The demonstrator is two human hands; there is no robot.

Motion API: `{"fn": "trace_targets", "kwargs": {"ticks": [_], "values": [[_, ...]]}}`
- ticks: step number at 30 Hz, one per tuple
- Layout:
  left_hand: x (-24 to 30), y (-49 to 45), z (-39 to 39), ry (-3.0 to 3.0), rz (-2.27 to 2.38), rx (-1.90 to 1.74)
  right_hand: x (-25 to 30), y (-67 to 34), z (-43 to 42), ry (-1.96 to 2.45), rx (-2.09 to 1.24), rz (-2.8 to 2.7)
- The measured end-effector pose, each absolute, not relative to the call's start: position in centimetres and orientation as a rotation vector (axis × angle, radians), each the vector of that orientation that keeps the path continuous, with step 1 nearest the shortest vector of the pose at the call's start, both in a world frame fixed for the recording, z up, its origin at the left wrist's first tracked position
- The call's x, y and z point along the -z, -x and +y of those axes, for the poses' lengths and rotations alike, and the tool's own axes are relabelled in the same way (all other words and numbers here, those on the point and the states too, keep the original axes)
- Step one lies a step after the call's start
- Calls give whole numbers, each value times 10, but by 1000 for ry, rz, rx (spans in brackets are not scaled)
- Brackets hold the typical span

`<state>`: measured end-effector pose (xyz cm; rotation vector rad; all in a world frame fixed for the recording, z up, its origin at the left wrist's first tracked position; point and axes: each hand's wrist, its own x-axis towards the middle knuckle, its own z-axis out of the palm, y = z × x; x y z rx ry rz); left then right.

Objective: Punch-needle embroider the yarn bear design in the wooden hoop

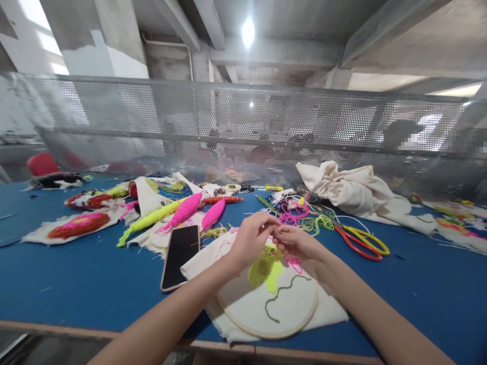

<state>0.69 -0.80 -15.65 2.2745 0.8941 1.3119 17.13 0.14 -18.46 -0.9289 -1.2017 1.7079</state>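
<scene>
My left hand (254, 238) and my right hand (299, 242) meet above the far part of a round embroidery hoop (283, 335). The fingertips of both are pinched together, and whatever is between them is too small to make out. White cloth (243, 306) is stretched in the hoop, its frayed edges spreading over the table. On the cloth sits a yellow-green stitched patch (262, 268), partly under my hands. A loose dark green piece of yarn (279, 291) lies wavy on the cloth. Pink yarn (293, 264) loops out just below my right hand.
Left of the hoop lies a phone (181, 258). Behind it are pink yarn bundles (186, 210) and a yellow one (152, 220). Scissors with red and yellow handles (361, 243) lie at right, near tangled yarn (319, 223) and crumpled white cloth (350, 192). A perforated metal screen (236, 116) stands behind.
</scene>
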Motion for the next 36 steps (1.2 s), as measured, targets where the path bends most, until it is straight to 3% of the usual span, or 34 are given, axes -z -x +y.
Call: {"fn": "trace_targets", "kwargs": {"ticks": [5, 16, 24, 36], "values": [[138, -15, -10, -2032, 867, -1335, 191, -165, 3, 895, -1788, -1138], [41, -76, 23, -1436, 394, -1375, 168, -190, 3, 734, -1631, -946], [34, -61, 43, -1061, 293, -1162, 160, -189, 0, 769, -1592, -1109], [39, -66, 49, -892, 309, -1191, 170, -178, 0, 741, -1736, -1080]]}}
